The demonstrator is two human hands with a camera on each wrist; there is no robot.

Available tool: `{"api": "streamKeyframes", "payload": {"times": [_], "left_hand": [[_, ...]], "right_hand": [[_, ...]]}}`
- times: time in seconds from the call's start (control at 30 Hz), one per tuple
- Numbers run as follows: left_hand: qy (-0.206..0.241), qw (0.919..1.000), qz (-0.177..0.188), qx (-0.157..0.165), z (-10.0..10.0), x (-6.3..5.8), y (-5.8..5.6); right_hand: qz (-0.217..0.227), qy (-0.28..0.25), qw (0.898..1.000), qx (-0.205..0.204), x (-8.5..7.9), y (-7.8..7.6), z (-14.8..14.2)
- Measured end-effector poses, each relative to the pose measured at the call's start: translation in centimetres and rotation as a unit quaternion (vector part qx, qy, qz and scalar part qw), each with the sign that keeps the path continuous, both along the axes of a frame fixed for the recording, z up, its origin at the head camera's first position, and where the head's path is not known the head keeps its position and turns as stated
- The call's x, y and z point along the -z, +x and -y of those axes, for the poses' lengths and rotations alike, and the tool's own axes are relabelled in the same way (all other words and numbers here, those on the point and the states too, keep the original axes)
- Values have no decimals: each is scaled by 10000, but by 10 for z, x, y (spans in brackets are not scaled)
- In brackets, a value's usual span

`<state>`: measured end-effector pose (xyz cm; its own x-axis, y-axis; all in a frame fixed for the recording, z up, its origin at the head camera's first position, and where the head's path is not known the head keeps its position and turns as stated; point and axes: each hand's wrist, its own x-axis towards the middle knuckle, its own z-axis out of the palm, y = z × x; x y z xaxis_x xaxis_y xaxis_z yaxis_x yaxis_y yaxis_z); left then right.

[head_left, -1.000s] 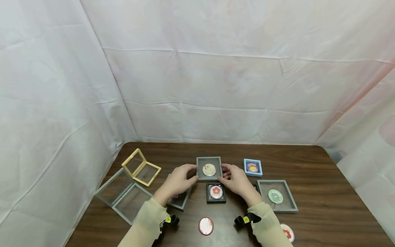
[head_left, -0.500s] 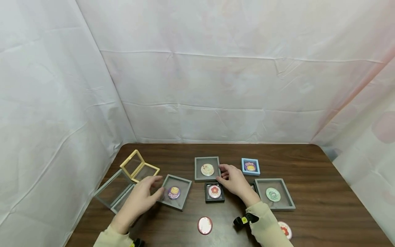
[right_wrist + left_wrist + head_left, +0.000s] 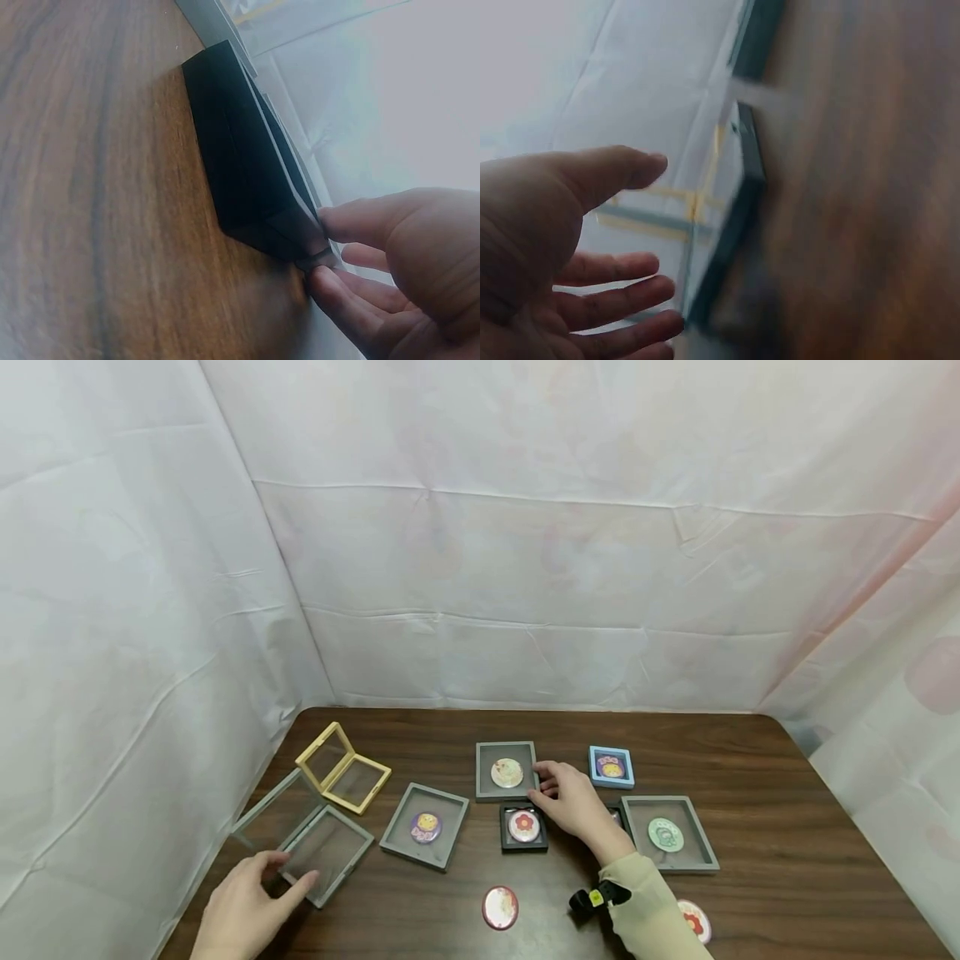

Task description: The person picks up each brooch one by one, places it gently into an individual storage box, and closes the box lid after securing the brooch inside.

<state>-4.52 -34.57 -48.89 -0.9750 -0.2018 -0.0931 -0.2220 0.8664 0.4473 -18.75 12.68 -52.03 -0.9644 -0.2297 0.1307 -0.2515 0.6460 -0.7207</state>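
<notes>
At the back middle of the table lies a grey display case (image 3: pixel 487 760) with a cream badge (image 3: pixel 507 772) in it. My right hand (image 3: pixel 573 802) is at its front right corner, thumb and fingers pinching the edge; in the right wrist view a black case (image 3: pixel 240 142) hides most of it. My left hand (image 3: pixel 243 902) is at the front left with fingers apart and nothing held, beside an opened grey display case (image 3: pixel 330 847). In the blurred left wrist view my left hand's thumb and fingers are spread near that case; whether they touch it cannot be told.
A tilted grey case (image 3: pixel 408 852) with a purple badge, an opened yellow case (image 3: pixel 352 768), a small black case (image 3: pixel 510 846) and a blue case (image 3: pixel 596 764) stand about. At right is another grey case (image 3: pixel 705 852). Loose badges (image 3: pixel 500 907) lie near the front.
My left hand has let go of the back grey case and moved left and toward the front, past the purple-badge case to the opened grey case. My right hand has stayed in place.
</notes>
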Motion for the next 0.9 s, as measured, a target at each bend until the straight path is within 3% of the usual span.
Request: {"api": "streamKeyframes", "payload": {"times": [0.17, 0.3, 0.43, 0.67, 0.9], "left_hand": [[-288, 9982, 376, -366, 14, 11, 4], [-469, 9967, 621, -212, 16, 15, 0], [-281, 9967, 755, -103, 11, 15, -7], [207, 9978, 609, -181, 9, 16, -19], [556, 9975, 435, 97, 9, 22, -23]], "right_hand": [[86, 22, 10000, 20, 1, -1, 0], [170, 51, 9998, 103, 1, 0, 0], [203, 96, 9997, 74, 0, 0, 1], [128, 83, 9999, -71, 0, 4, 0], [50, 86, 9999, -73, 1, 7, -1]]}}
